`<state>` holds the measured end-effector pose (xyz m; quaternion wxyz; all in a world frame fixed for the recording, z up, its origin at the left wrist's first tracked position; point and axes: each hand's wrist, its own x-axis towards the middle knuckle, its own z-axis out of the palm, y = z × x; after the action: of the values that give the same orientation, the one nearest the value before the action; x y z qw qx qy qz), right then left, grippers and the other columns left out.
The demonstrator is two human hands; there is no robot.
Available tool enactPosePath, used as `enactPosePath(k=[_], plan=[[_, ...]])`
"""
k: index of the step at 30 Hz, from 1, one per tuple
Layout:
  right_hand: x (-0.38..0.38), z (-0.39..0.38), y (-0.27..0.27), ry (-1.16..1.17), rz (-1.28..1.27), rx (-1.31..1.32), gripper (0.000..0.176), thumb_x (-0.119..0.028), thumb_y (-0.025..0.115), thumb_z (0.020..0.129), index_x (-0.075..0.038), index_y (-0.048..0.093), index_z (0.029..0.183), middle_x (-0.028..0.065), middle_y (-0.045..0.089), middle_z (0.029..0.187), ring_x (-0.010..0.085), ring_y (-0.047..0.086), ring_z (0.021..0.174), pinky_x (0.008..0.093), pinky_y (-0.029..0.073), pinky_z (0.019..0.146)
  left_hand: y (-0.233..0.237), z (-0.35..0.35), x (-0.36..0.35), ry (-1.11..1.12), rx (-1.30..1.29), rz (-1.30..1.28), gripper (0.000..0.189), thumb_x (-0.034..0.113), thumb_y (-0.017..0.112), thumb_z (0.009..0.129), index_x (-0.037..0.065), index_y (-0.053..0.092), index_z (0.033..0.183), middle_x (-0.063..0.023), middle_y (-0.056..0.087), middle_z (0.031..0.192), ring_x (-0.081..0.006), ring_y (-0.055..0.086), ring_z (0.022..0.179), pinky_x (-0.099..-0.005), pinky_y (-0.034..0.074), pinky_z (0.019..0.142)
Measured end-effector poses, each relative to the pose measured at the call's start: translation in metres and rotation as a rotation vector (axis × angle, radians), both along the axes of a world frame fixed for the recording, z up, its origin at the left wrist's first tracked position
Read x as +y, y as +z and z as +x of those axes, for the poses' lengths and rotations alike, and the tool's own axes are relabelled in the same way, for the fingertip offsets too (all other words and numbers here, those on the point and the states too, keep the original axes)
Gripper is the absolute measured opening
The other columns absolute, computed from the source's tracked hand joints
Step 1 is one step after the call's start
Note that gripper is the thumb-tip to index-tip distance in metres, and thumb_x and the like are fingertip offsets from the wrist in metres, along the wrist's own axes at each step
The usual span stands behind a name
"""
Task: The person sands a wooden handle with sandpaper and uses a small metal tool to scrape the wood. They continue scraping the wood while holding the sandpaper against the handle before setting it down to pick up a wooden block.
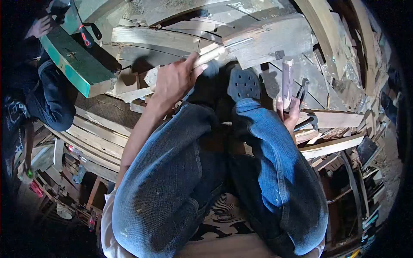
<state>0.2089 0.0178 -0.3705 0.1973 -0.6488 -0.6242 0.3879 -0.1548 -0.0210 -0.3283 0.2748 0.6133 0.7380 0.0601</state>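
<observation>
My left hand point(174, 79) is closed round a pale wooden stick point(211, 56), whose one end points up and right toward a wide board point(275, 38). At the right, beside my knee, the fingers of my right hand point(289, 111) are wrapped round the lower end of an upright chisel-like tool point(287, 77) with a light shaft. Close to that hand, a claw-shaped metal tool point(303, 89) and a hammer-like head point(310, 120) rest among the wood pieces.
A green-sided wooden block point(77, 62) lies at the upper left, with a co-worker's hand point(39, 28) at its far end. Curved planks point(99, 133) run along the left. Wood scraps point(335, 146) and long beams point(322, 34) lie at the right.
</observation>
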Motion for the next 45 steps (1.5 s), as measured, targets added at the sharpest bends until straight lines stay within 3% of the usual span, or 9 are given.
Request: enactPosePath(k=[3, 9, 10, 13, 19, 23, 31, 34, 45], plan=[[0.0, 0.001, -0.002, -0.033, -0.042, -0.004, 0.031, -0.023, 0.073, 0.087, -0.002, 0.055, 0.101, 0.0165, 0.062, 0.083, 0.0267, 0.061, 0.073, 0.0377, 0.049, 0.07, -0.001, 0.004, 0.0, -0.003, 0.033, -0.001, 0.033, 0.039, 0.053, 0.095, 0.011, 0.051, 0.112, -0.014, 0.062, 0.063, -0.0334, 0.065, 0.058, -0.0441, 0.051, 0.049], [0.018, 0.004, 0.003, 0.228, 0.056, -0.055, 0.035, -0.026, 0.069, 0.088, -0.003, 0.053, 0.109, 0.0155, 0.062, 0.081, 0.0223, 0.062, 0.073, 0.0369, 0.049, 0.068, 0.003, 0.015, 0.003, 0.003, 0.077, -0.065, 0.033, 0.04, 0.051, 0.096, 0.008, 0.053, 0.104, -0.0162, 0.062, 0.066, -0.0331, 0.066, 0.059, -0.0424, 0.053, 0.049], [0.025, 0.007, 0.001, 0.377, 0.151, -0.202, 0.037, -0.028, 0.07, 0.087, -0.006, 0.053, 0.111, 0.0121, 0.063, 0.075, 0.0219, 0.062, 0.066, 0.0374, 0.049, 0.067, 0.001, 0.015, 0.003, 0.026, 0.019, -0.073, 0.033, 0.039, 0.052, 0.096, 0.008, 0.053, 0.103, -0.018, 0.063, 0.069, -0.0357, 0.066, 0.06, -0.0439, 0.053, 0.05], [0.041, -0.026, 0.025, 0.465, 0.285, -0.144, 0.035, -0.026, 0.069, 0.087, -0.006, 0.055, 0.111, 0.0076, 0.06, 0.06, 0.0259, 0.059, 0.048, 0.0388, 0.048, 0.056, 0.003, 0.016, 0.003, 0.018, 0.014, -0.06, 0.032, 0.038, 0.053, 0.096, 0.007, 0.054, 0.103, -0.0193, 0.063, 0.069, -0.0378, 0.065, 0.061, -0.0451, 0.052, 0.051], [0.047, -0.047, 0.039, 0.517, 0.274, -0.019, 0.034, -0.02, 0.07, 0.086, -0.007, 0.054, 0.114, 0.0107, 0.062, 0.063, 0.0257, 0.064, 0.051, 0.035, 0.047, 0.047, -0.005, 0.013, -0.002, -0.001, -0.026, 0.005, 0.03, 0.036, 0.053, 0.096, 0.007, 0.055, 0.101, -0.0167, 0.063, 0.066, -0.0357, 0.065, 0.058, -0.0443, 0.05, 0.047], [0.043, -0.046, 0.042, 0.473, 0.144, -0.064, 0.032, -0.019, 0.069, 0.087, -0.007, 0.055, 0.113, 0.0109, 0.062, 0.063, 0.0253, 0.064, 0.052, 0.0368, 0.049, 0.05, -0.007, 0.012, -0.002, -0.03, 0.014, 0.043, 0.029, 0.036, 0.054, 0.096, 0.007, 0.055, 0.1, -0.0164, 0.062, 0.066, -0.0358, 0.064, 0.059, -0.0447, 0.05, 0.048], [0.054, -0.062, 0.052, 0.534, 0.053, -0.168, 0.027, -0.022, 0.057, 0.095, -0.004, 0.052, 0.115, 0.0233, 0.066, 0.075, 0.0405, 0.068, 0.068, 0.0462, 0.052, 0.057, -0.001, 0.013, 0.003, 0.016, -0.021, -0.031, 0.03, 0.036, 0.054, 0.095, 0.006, 0.055, 0.099, -0.0192, 0.064, 0.071, -0.0388, 0.064, 0.064, -0.0475, 0.05, 0.053], [0.056, -0.076, 0.057, 0.562, -0.005, -0.237, 0.031, -0.025, 0.054, 0.096, -0.004, 0.047, 0.117, 0.0263, 0.064, 0.07, 0.0449, 0.065, 0.065, 0.0511, 0.05, 0.055, -0.006, 0.014, 0.0, 0.002, 0.013, 0.006, 0.029, 0.037, 0.055, 0.094, 0.009, 0.055, 0.101, -0.016, 0.061, 0.062, -0.0369, 0.064, 0.057, -0.0458, 0.051, 0.047], [0.053, -0.094, 0.053, 0.565, -0.063, -0.362, 0.03, -0.029, 0.054, 0.096, -0.003, 0.043, 0.105, 0.0285, 0.058, 0.058, 0.0513, 0.059, 0.057, 0.0597, 0.045, 0.049, 0.0, 0.014, 0.002, 0.009, 0.018, -0.087, 0.026, 0.034, 0.053, 0.096, 0.008, 0.051, 0.099, -0.0197, 0.064, 0.073, -0.0398, 0.064, 0.065, -0.0498, 0.048, 0.053]])
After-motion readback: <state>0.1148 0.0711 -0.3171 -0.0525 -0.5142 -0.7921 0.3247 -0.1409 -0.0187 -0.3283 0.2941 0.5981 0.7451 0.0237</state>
